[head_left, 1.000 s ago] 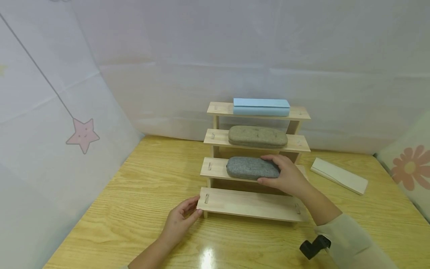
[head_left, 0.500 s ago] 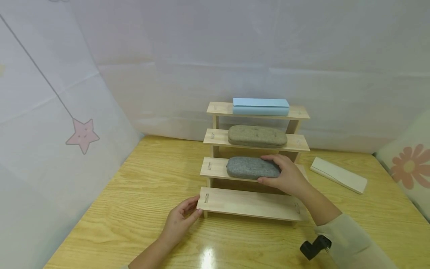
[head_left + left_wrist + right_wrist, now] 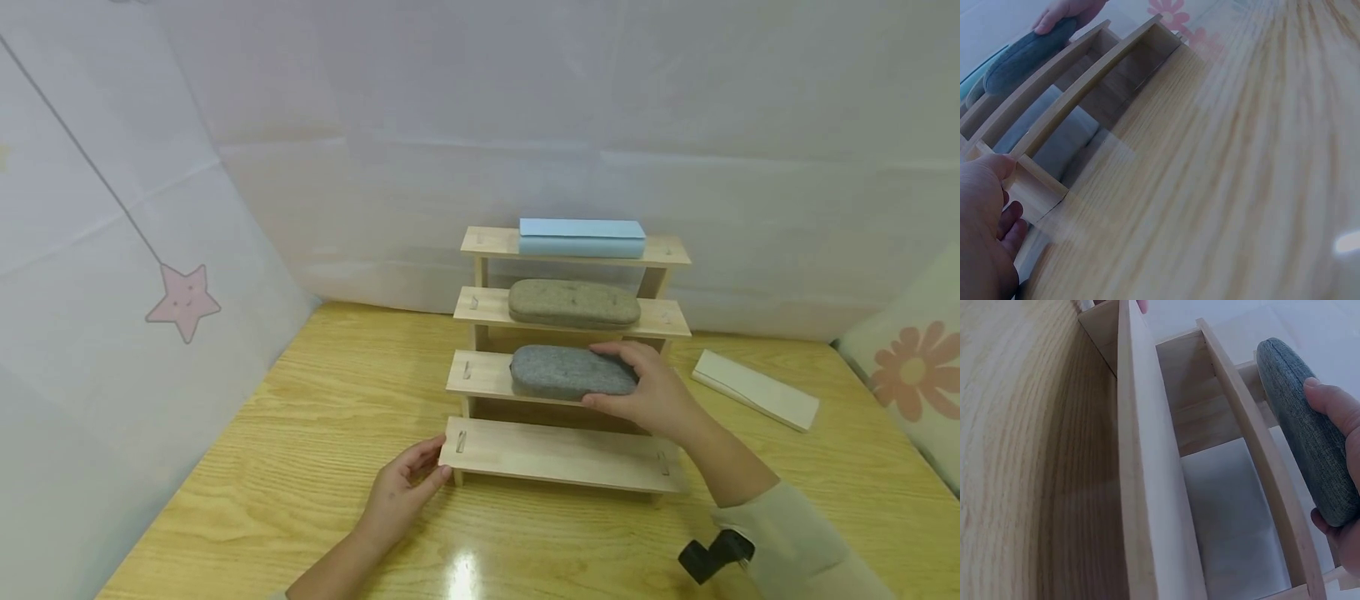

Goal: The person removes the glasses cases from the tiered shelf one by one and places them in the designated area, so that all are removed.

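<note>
My right hand (image 3: 656,396) grips the right end of a grey fabric glasses case (image 3: 566,372), thumb at the front and fingers behind. The case is at the second step from the bottom of a four-tier wooden display rack (image 3: 555,454); the right wrist view shows the case (image 3: 1304,425) close over that board's edge. At the lowest board's left end my left hand (image 3: 401,492) pinches the corner between thumb and fingers. Higher up, a tan glasses case (image 3: 573,302) lies on the third step and a light-blue case (image 3: 581,238) on the top one.
A cream-white flat case (image 3: 756,390) lies on the wooden table (image 3: 352,383) to the right of the rack. Pale fabric (image 3: 420,192) hangs behind and along both sides. A black wrist mount (image 3: 716,556) is on my right sleeve.
My right hand has shifted slightly to the right, and the grey glasses case has moved right and a little up with it. My left hand stays at the rack's corner.
</note>
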Motion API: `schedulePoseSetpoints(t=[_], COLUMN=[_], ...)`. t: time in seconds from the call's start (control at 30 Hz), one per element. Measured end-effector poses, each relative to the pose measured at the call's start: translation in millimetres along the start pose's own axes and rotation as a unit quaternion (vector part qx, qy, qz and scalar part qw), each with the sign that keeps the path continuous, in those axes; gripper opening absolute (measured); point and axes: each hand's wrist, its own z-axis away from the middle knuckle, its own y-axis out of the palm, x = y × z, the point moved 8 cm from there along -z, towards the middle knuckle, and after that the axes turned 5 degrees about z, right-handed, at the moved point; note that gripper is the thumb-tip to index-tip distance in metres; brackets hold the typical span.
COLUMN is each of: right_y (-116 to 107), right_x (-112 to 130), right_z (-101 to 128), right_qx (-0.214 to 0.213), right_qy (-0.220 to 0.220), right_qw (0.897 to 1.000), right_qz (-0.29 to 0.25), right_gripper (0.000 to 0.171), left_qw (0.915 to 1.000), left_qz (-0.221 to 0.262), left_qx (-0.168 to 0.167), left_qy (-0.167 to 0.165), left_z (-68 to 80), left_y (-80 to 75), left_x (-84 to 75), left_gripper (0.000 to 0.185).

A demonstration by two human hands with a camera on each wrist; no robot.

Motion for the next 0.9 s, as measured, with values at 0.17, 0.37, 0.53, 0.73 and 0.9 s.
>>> schedulePoseSetpoints(t=[0.17,0.37,0.53,0.73,0.9], right_y=[-8.5,-21.1,-31.9,-45.6,-56.3], right_x=[1.2,4.8,6.0,8.1,6.5], right_z=[2.2,7.0,10.0,14.6,18.1], right_qx=[0.003,0.002,-0.004,-0.010,-0.010], right_qy=[0.006,0.011,0.020,0.024,0.033], right_qw=[1.000,1.000,1.000,1.000,0.999], right_qz=[-0.010,-0.001,0.004,0.002,0.000], right_gripper=[0.071,0.073,0.075,0.074,0.073], left_qw=[1.0000,1.0000,1.0000,0.9999,0.9999], left_qz=[-0.001,0.001,0.005,-0.005,-0.005], left_qx=[-0.001,0.000,0.001,-0.005,-0.005], left_qy=[0.000,-0.002,-0.001,0.008,0.012], left_z=[-0.4,0.5,0.8,0.5,1.0], left_y=[-0.2,-0.5,-0.4,-0.9,-0.7], left_x=[0.6,0.0,-0.2,-1.8,-3.5], left_gripper=[0.043,0.043,0.042,0.041,0.041])
